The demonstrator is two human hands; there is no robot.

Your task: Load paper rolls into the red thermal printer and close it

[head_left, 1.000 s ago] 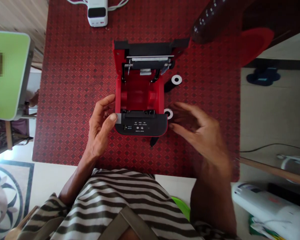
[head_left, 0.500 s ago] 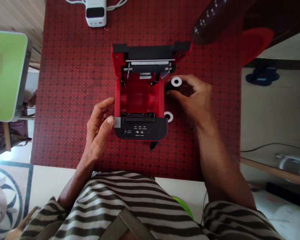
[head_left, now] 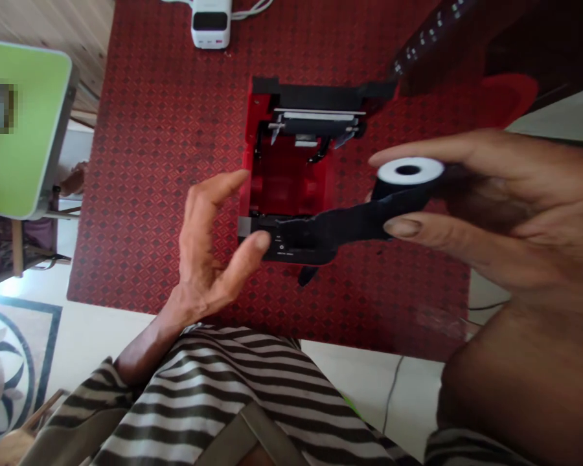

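Our right hand [head_left: 534, 220] grips the roll [head_left: 397, 189], end up, right of the open printer [head_left: 291, 184], its strip [head_left: 352, 226] trailing toward our spread, empty left hand [head_left: 205, 255].

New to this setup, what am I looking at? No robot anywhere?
No robot: these are a person's own bare hands. The single camera is worn on the head, looking forward and down, so the striped clothing at the bottom is the wearer's.

On the red patterned table stands a red and black machine, apparently a roll-fed printer, its lid raised. Farther back is a white charger-like block.

The right hand holds a black roll with a white end. A loose black strip runs from it across the view of the front panel. The left hand is open at the printer's left side; whether it touches is hard to tell.
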